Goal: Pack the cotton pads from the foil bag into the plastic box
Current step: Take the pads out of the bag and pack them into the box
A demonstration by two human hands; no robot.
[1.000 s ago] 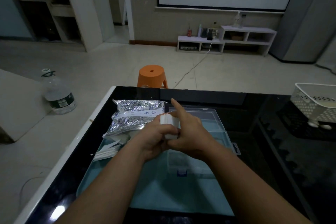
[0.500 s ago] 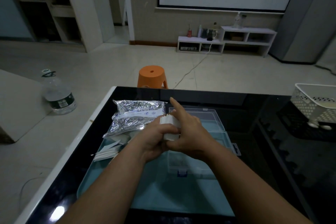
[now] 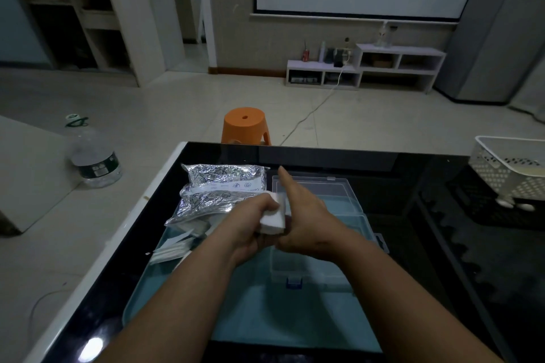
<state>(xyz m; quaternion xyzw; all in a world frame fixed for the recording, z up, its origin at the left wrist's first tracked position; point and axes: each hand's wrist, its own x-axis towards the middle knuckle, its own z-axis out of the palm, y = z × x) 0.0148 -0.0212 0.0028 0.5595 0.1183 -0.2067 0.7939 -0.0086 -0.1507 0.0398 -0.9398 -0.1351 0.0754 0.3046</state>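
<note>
A white stack of cotton pads is held between both hands above the clear plastic box. My left hand grips the stack from the left, fingers curled over its top. My right hand holds it from the right, index finger pointing straight away from me. The box's open lid lies flat behind it. A crumpled silver foil bag lies left of the lid, partly on the teal tray.
The tray sits on a black glass table. White paper wrappers lie at the tray's left edge. A white perforated basket stands at the far right. An orange stool and a water bottle are on the floor.
Both hands have shifted slightly on the pad stack; the stack now sits a little lower and more tilted between them. Nothing else has moved.
</note>
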